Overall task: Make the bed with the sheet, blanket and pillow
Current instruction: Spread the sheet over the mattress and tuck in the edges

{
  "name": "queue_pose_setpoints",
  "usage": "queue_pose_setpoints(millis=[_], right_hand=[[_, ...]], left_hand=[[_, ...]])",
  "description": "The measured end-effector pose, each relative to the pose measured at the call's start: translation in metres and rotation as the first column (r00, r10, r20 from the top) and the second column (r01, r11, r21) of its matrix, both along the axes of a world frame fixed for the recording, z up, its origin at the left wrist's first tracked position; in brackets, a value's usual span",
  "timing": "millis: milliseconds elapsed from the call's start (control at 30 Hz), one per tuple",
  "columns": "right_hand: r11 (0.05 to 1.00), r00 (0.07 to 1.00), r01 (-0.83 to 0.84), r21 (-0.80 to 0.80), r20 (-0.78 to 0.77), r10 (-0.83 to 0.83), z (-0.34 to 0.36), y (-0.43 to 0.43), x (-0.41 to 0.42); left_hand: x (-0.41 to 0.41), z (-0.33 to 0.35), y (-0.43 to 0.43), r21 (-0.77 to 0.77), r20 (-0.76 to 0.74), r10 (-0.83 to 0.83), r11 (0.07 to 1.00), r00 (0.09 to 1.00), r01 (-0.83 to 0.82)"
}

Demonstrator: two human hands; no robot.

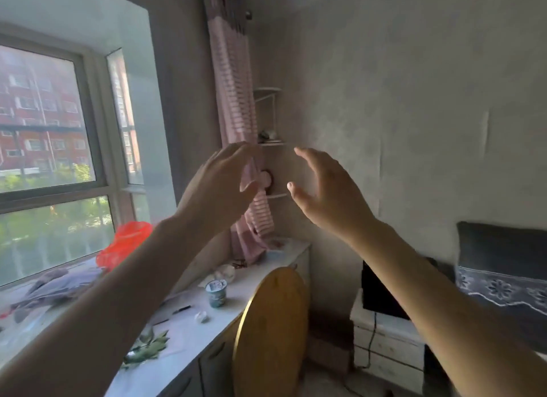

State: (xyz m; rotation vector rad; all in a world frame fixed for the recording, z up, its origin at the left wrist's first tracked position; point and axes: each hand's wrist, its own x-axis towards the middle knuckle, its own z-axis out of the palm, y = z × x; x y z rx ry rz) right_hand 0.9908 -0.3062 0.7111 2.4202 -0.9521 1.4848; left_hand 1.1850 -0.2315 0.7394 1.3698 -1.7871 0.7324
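L hand (219,186) & R hand (328,189) raised mid-frame, palms facing, fingers loosely spread, holding nothing, apart. At 3 o'clock: dark grey fabric pillow (503,248) against wall.

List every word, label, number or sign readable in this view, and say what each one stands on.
No text can be read anywhere in this view.
Small blue-and-white cup on the white desk: there is print on its lid, too blurred to read.
Grey pillow with white flower pattern: decoration only, no lettering visible.
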Motion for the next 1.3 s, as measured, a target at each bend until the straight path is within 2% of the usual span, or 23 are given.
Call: queue_pose_setpoints(millis=[233,567,1000,1300], right_hand=[[0.973,0.975,0.223,0.051,-0.025,-0.222,-0.004,-0.032,-0.105],[0.855,0.863,0.505,0.117,-0.082,-0.499,-0.026,-0.038,-0.175],[0.649,0.669,0.742,0.167,-0.130,-0.732,-0.062,-0.008,-0.194],[0.474,0.504,0.860,0.191,-0.173,-0.846,-0.074,0.023,-0.240]], left_hand=[[-0.091,-0.010,-0.074,0.073,-0.035,-0.219,0.973,0.975,0.221],[-0.148,-0.030,-0.150,0.145,-0.062,-0.442,0.883,0.895,0.446],[-0.186,-0.077,-0.193,0.261,-0.065,-0.703,0.673,0.708,0.693],[-0.262,-0.093,-0.197,0.293,-0.084,-0.836,0.499,0.542,0.816]])
